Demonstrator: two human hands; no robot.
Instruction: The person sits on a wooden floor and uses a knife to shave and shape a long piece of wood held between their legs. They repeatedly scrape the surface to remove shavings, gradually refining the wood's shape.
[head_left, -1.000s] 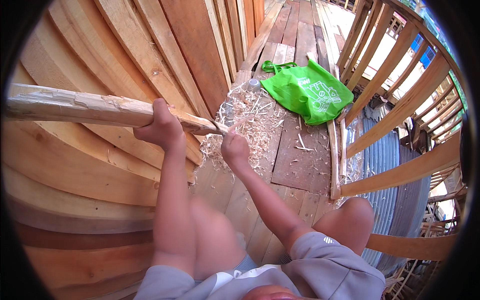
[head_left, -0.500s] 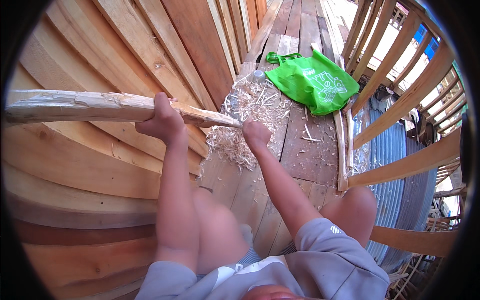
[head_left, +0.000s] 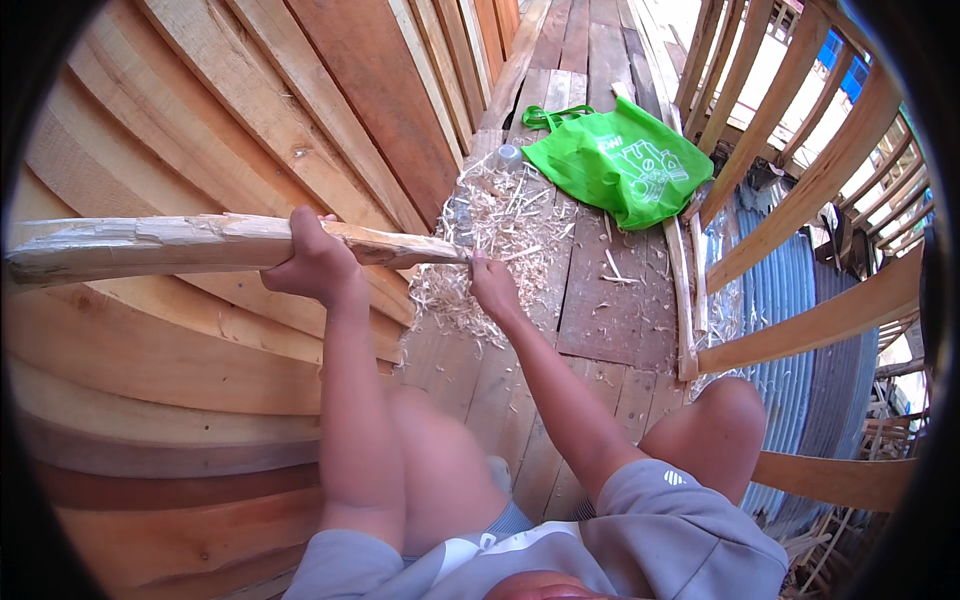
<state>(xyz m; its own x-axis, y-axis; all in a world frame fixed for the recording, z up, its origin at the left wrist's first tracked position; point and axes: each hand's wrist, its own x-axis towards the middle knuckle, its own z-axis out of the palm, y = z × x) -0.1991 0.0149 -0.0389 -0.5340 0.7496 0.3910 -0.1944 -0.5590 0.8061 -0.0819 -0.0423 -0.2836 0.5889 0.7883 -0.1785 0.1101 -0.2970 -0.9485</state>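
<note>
Had the left grip (head_left: 317, 262) clamped tight around a long, pale, rough-hewn pole (head_left: 150, 245), with the thick part stretching off to the left and the tapered part poking out to the right. Held it crosswise, over by the plank wall (head_left: 200, 120). Had the right grip (head_left: 493, 288) curled up right at the narrow tip, but honestly couldn't tell whether it was closed on the wood, on some tool, or on nothing. Compared with half a second earlier, had brought the pole and left grip a bit lower in view, and the right grip slightly down and leftward. Left the green bag (head_left: 620, 165) in the same spot on the floorboards (head_left: 615, 320), just beside the wood shavings (head_left: 510, 210).
</note>
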